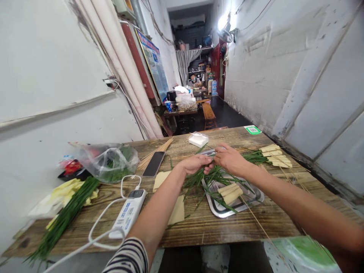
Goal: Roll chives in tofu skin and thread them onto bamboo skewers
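Above the metal tray [222, 213], my left hand [197, 163] and my right hand [229, 159] meet with fingers pinched together. Long green chives [196, 180] hang from and lie under them; what exactly sits between the fingertips is partly hidden. Pale yellow rolls that look like tofu skin [232, 192] rest in the tray, with a thin skewer [257, 220] running out toward me. Flat sheets of the same pale stuff [178, 210] lie left of the tray, partly under my left forearm. To the right are several skewered rolls [275, 156] with chives sticking out.
A power strip [127, 214] with a white cable, a phone [154, 164] and loose bamboo skewers [163, 146] lie on the left. Beyond them are a chive bundle [68, 212] and a plastic bag [113, 163]. A white box [198, 140] stands behind the tray. A person [195, 80] sits far back.
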`<state>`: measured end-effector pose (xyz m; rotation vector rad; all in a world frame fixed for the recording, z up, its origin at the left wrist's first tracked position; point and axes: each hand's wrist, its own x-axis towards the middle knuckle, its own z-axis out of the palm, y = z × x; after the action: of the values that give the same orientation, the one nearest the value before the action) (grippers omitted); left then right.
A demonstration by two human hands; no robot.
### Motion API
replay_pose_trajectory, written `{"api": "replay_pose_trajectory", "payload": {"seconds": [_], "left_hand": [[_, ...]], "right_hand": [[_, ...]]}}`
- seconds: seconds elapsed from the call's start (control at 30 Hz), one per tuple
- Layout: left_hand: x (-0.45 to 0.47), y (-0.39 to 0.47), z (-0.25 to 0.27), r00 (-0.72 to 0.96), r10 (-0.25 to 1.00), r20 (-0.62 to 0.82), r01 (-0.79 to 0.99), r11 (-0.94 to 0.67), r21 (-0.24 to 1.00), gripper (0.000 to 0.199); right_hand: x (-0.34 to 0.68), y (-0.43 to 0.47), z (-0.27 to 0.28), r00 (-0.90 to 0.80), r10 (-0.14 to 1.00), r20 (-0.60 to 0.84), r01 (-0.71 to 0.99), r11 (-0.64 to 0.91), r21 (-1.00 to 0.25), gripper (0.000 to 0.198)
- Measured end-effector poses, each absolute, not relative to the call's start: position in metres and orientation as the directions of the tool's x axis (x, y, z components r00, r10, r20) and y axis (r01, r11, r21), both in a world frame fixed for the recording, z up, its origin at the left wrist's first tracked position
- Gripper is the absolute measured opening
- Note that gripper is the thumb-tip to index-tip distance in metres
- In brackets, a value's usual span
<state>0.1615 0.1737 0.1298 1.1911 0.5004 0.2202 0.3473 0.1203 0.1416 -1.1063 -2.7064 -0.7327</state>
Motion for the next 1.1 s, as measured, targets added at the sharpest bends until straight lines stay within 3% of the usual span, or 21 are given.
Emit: {"api": "replay_pose_trajectory", "payload": {"seconds": [0.1, 0.27, 0.43, 0.57, 0.67, 0.83, 1.1], "left_hand": [[0.158, 0.18, 0.127, 0.841, 0.464, -0.28, 0.186, 0.238, 0.953, 0.034], [0.164, 0.195, 0.117, 0.698, 0.694, -0.179, 0.346, -0.106, 0.932, 0.03], [0.172, 0.195, 0.108, 0.499, 0.857, 0.13, 0.588, -0.445, 0.675, 0.019], [0.176, 0.185, 0.106, 0.517, 0.809, 0.279, 0.602, -0.575, 0.554, 0.027], [0.182, 0.18, 0.103, 0.591, 0.761, 0.267, 0.571, -0.628, 0.528, 0.027], [0.192, 0.179, 0.099, 0.539, 0.791, 0.291, 0.556, -0.593, 0.583, 0.021], [0.192, 0.163, 0.125, 0.569, 0.791, 0.224, 0.577, -0.578, 0.577, 0.03]], "right_hand": [[0.358, 0.122, 0.142, -0.69, 0.666, 0.284, 0.716, 0.568, 0.406, 0.018], [0.371, 0.133, 0.137, -0.592, 0.774, 0.226, 0.783, 0.486, 0.388, 0.02], [0.382, 0.142, 0.127, -0.544, 0.824, 0.157, 0.813, 0.472, 0.341, 0.02], [0.388, 0.138, 0.124, -0.564, 0.804, 0.189, 0.8, 0.475, 0.368, 0.021], [0.388, 0.135, 0.125, -0.551, 0.803, 0.227, 0.818, 0.465, 0.34, 0.023], [0.385, 0.134, 0.136, -0.483, 0.838, 0.254, 0.872, 0.434, 0.227, 0.028], [0.388, 0.13, 0.149, -0.451, 0.851, 0.267, 0.889, 0.403, 0.218, 0.027]]}}
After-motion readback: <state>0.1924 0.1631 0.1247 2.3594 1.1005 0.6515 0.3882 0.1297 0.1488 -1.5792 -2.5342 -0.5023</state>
